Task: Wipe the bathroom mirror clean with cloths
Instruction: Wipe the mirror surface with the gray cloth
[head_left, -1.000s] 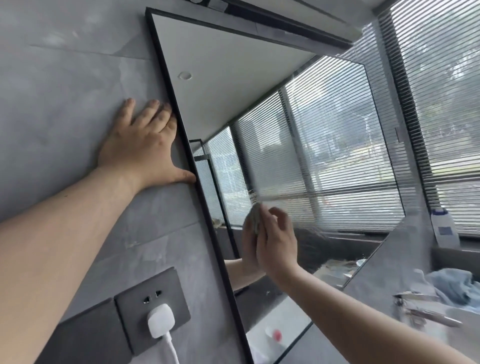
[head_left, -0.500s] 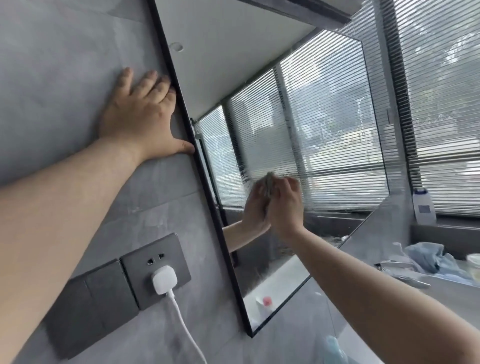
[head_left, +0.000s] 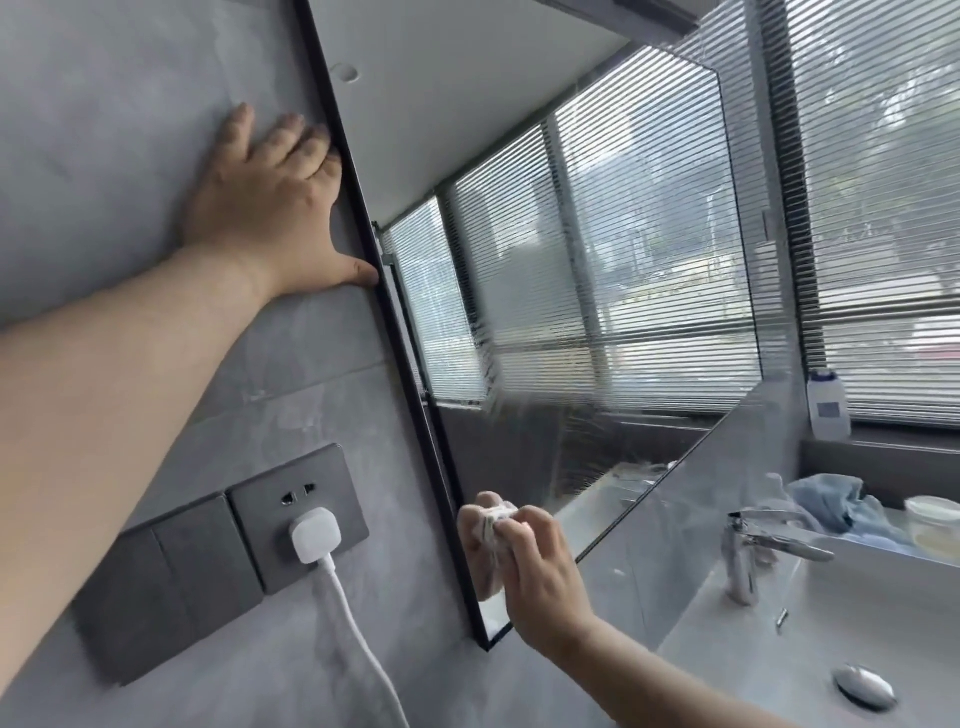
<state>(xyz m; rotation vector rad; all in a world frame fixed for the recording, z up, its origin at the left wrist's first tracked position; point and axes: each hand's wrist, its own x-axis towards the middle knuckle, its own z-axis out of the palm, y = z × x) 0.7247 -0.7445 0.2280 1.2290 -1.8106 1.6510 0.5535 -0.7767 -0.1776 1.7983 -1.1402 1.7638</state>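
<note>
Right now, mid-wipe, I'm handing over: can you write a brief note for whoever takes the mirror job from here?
Left hand: open, flat on the grey tiled wall, thumb at the edge of the black-framed mirror.
Right hand: grips a small whitish folded cloth, pressed on the glass near the lower left corner.
Spare: a crumpled blue cloth lies by the chrome tap.
Done: the upper glass looks clear, though I can't be sure.
Left: a streaky film across the lower middle, probably the bottom strip too.

One cloth (head_left: 497, 521), pinched by right hand (head_left: 540, 577), touches mirror (head_left: 597, 249); left hand (head_left: 270, 208) presses wall (head_left: 104, 156).
</note>
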